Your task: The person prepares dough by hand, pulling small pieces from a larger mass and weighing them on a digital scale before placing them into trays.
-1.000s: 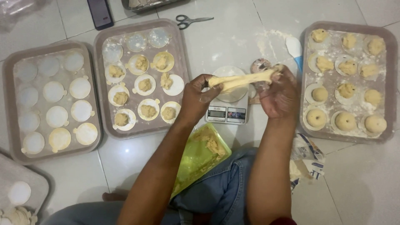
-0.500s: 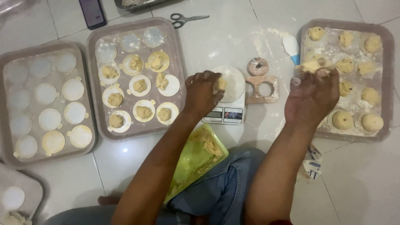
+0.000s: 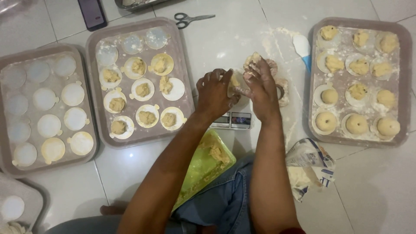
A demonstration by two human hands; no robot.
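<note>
White floor tiles dusted with flour lie under everything. Both hands now meet over the kitchen scale [image 3: 234, 120], where half a second ago they were apart. The left hand [image 3: 214, 93] has its fingers curled around a pale dough piece [image 3: 234, 82], and the right hand [image 3: 260, 89], which earlier reached toward the right tray [image 3: 405, 86], has come back and pinches the same dough from the other side. Just behind the fingers sits a round cutter [image 3: 272, 66]. Outward lie the middle tray [image 3: 93, 91] of filled paper rounds, scissors [image 3: 190, 18] and a green tub [image 3: 206, 167] on the lap.
</note>
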